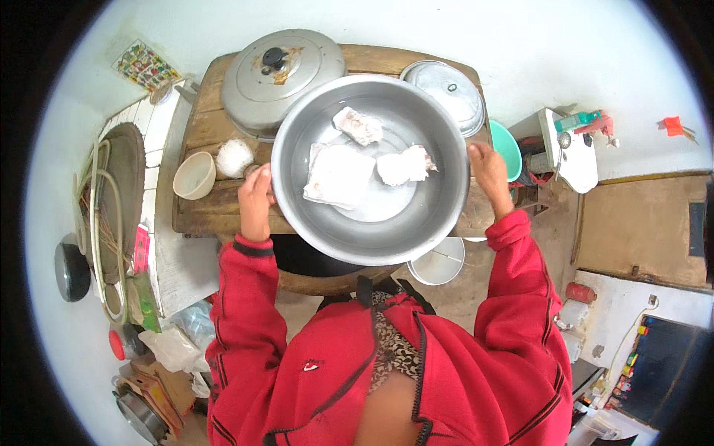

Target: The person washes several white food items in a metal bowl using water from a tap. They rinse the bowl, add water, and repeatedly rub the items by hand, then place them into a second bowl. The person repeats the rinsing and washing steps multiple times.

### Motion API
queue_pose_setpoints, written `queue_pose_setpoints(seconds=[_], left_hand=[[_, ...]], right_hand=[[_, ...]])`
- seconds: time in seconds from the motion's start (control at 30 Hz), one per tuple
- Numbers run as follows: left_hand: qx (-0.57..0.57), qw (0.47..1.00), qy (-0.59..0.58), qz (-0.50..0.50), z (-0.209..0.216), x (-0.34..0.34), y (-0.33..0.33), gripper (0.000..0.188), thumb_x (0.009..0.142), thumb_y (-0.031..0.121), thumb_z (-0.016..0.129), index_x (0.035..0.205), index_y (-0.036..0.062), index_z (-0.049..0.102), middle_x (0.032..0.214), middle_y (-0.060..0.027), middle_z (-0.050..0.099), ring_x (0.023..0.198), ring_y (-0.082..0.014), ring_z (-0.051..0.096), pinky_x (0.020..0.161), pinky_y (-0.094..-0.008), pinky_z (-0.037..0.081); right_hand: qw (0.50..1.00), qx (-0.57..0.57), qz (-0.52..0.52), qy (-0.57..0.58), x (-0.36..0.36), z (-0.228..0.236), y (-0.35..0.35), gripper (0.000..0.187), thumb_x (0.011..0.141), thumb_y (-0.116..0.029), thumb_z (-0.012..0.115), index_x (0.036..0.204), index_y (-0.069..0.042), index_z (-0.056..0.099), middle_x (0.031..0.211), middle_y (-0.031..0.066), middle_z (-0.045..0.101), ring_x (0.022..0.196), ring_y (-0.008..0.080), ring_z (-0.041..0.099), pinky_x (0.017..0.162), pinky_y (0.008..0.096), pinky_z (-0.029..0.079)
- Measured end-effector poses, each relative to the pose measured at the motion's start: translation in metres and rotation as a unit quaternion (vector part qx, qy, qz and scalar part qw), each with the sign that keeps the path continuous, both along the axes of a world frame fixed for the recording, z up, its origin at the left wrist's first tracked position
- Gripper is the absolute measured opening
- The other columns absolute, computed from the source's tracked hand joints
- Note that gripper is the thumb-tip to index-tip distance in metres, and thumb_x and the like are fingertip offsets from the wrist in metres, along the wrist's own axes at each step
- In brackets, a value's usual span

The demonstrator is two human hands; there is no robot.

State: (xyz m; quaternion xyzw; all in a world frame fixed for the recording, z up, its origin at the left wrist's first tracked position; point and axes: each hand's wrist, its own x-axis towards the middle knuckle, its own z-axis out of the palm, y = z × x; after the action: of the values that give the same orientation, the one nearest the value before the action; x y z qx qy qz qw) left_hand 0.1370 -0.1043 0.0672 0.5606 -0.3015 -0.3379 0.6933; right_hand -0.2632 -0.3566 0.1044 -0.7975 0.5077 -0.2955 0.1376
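A large grey metal basin [437, 209] is between my two hands, tipped slightly over the front part of a wooden table. My left hand [256, 201] grips its left rim, the thumb at the edge and the fingers mostly hidden. On the right rim, my right hand [491, 177] is closed in the same way. Inside lie three whitish pieces that look like pale meat: a big flat slab [339, 177], a smaller block [358, 125] behind it, and a rough chunk [405, 165] to the right. They seem to sit in shallow clear water.
The wooden table [208, 215] carries a big domed lid [309, 74], a smaller lidded metal pot [450, 93], a cream bowl [195, 177] and a white fluffy ball [235, 157]. A green basin [507, 151] stands right; a white bucket [437, 264] is below. Left is a tiled counter [152, 160].
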Motion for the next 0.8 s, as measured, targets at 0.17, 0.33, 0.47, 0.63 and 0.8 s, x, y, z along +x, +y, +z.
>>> queue_pose_setpoints(seconds=[0.17, 0.33, 0.47, 0.63, 0.8], left_hand=[[0.013, 0.906, -0.418, -0.071, 0.020, 0.014, -0.047, 0.027, 0.098, 0.014, 0.047, 0.110, -0.0018, 0.064, 0.098, -0.0050, 0.068, 0.085, -0.0123, 0.062, 0.074, -0.0294, 0.050], [0.017, 0.949, -0.278, -0.146, 0.017, 0.025, -0.065, 0.034, 0.100, 0.022, 0.041, 0.117, 0.0016, 0.062, 0.107, -0.0094, 0.068, 0.095, -0.0203, 0.064, 0.086, -0.0355, 0.051], [-0.033, 0.988, -0.045, -0.143, 0.003, 0.090, -0.068, 0.037, 0.102, 0.026, 0.039, 0.117, -0.0011, 0.060, 0.112, -0.0111, 0.064, 0.100, -0.0226, 0.062, 0.088, -0.0374, 0.050], [-0.006, 0.978, 0.089, -0.190, 0.007, 0.073, -0.117, 0.034, 0.101, 0.023, 0.044, 0.110, -0.0037, 0.061, 0.112, -0.0119, 0.063, 0.098, -0.0225, 0.061, 0.084, -0.0362, 0.051], [0.080, 0.942, -0.018, -0.325, 0.018, 0.070, -0.185, 0.036, 0.101, 0.025, 0.043, 0.115, -0.0038, 0.058, 0.115, -0.0124, 0.061, 0.100, -0.0235, 0.060, 0.086, -0.0371, 0.050]], right_hand=[[0.986, 0.037, -0.007, -0.161, -0.011, -0.061, -0.024, 0.042, 0.095, -0.034, 0.050, 0.088, 0.004, 0.066, 0.080, 0.0270, 0.064, 0.075, 0.0406, 0.064, 0.066, 0.0481, 0.048], [0.969, 0.037, -0.096, -0.226, 0.054, -0.073, -0.022, 0.040, 0.094, -0.030, 0.047, 0.085, 0.003, 0.067, 0.085, 0.0294, 0.064, 0.082, 0.0455, 0.063, 0.073, 0.0532, 0.049], [0.941, 0.031, -0.070, -0.331, 0.077, -0.061, -0.010, 0.039, 0.096, -0.029, 0.048, 0.085, 0.005, 0.065, 0.086, 0.0294, 0.064, 0.083, 0.0468, 0.062, 0.075, 0.0538, 0.047], [0.928, 0.021, -0.125, -0.350, 0.053, -0.087, 0.007, 0.040, 0.097, -0.028, 0.047, 0.087, 0.006, 0.064, 0.087, 0.0307, 0.063, 0.085, 0.0469, 0.062, 0.075, 0.0543, 0.045], [0.898, -0.062, -0.216, -0.379, 0.072, -0.120, 0.028, 0.043, 0.097, -0.028, 0.042, 0.078, 0.006, 0.061, 0.082, 0.0300, 0.061, 0.080, 0.0487, 0.058, 0.074, 0.0552, 0.044]])
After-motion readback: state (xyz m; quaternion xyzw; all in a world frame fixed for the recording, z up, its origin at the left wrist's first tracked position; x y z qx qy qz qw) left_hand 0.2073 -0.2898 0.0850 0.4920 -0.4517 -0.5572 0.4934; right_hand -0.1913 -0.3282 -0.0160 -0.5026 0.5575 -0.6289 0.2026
